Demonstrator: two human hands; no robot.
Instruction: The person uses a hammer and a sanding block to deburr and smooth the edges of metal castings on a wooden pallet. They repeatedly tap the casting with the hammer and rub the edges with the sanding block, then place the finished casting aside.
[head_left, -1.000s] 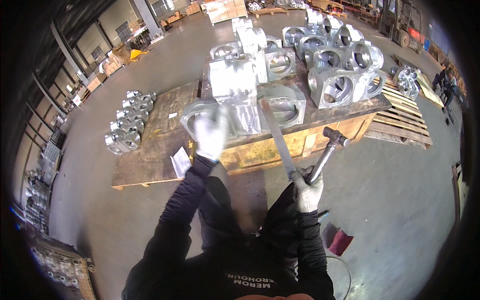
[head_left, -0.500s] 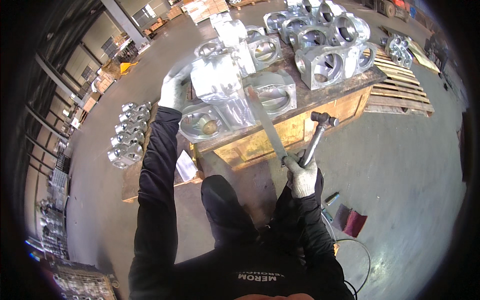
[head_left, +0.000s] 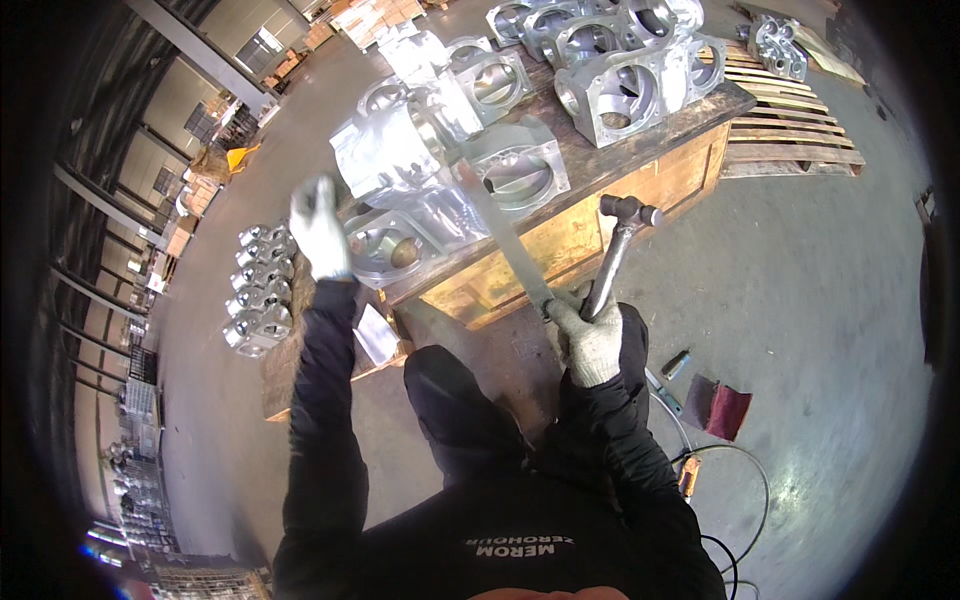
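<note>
My right hand (head_left: 592,342), in a pale knit glove, is closed around a hammer (head_left: 612,262) and a long flat metal file (head_left: 515,250) together. The hammer head points up, while the file slants up and left toward a shiny metal casting (head_left: 385,155). That casting rests on top of other castings at the bench's left end; a lower casting (head_left: 383,250) with a round bore lies at the near edge. Left of them, my gloved left hand (head_left: 320,235) is raised, apart from the castings. Its fingers are smeared by motion.
A wooden bench (head_left: 570,250) bears several more bored castings (head_left: 620,100). Smaller castings (head_left: 258,290) stand in a row at left. Slatted pallets (head_left: 785,135) lie at right. On the floor are a dark red sheet (head_left: 728,412) and a hose (head_left: 765,490).
My left hand has come off the upper casting and moved left and down. The right hand keeps the hammer and file. The whole view has shifted slightly.
</note>
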